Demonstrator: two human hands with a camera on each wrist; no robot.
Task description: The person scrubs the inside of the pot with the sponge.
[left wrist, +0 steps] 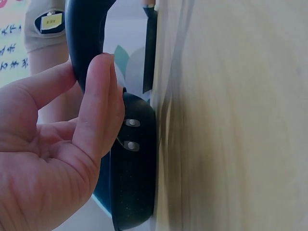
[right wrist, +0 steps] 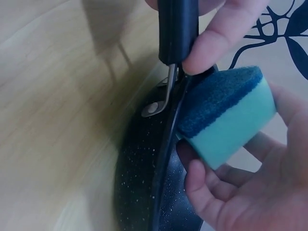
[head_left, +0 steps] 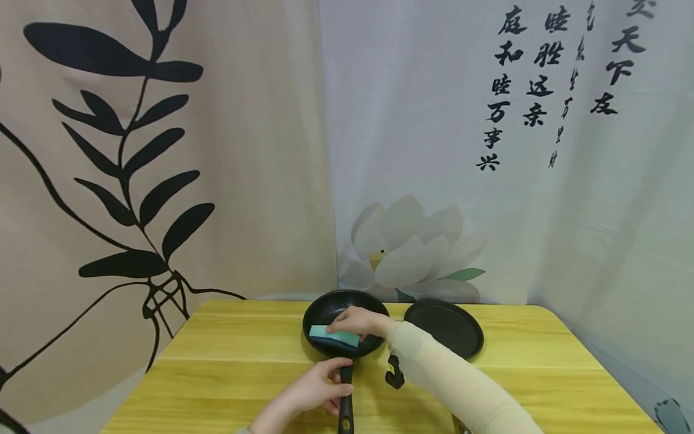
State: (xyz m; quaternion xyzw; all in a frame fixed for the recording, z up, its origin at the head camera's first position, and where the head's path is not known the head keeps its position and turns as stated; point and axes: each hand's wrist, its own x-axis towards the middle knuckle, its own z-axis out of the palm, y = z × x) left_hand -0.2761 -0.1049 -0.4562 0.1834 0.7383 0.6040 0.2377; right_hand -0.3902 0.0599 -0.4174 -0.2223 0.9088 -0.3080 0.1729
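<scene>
A black speckled frying pan (head_left: 347, 298) sits on the wooden table with its handle (head_left: 346, 416) toward me. My left hand (head_left: 320, 389) holds that handle near the pan end, thumb and fingers on either side. In the left wrist view the fingers (left wrist: 98, 91) lie along the handle, close to two rivets on the pan wall. My right hand (head_left: 360, 322) grips a two-layer sponge (head_left: 336, 335) over the pan's inside. Seen from the right wrist, the sponge (right wrist: 240, 122) has a dark blue scouring side and a light green side, and overlaps the pan rim near the handle.
A flat round black pan (head_left: 444, 325) lies at the back right, partly behind my right forearm. The wooden table (head_left: 244, 361) ends at a printed curtain (head_left: 260, 150) behind it. A black strap device (head_left: 394, 372) is worn on the right wrist.
</scene>
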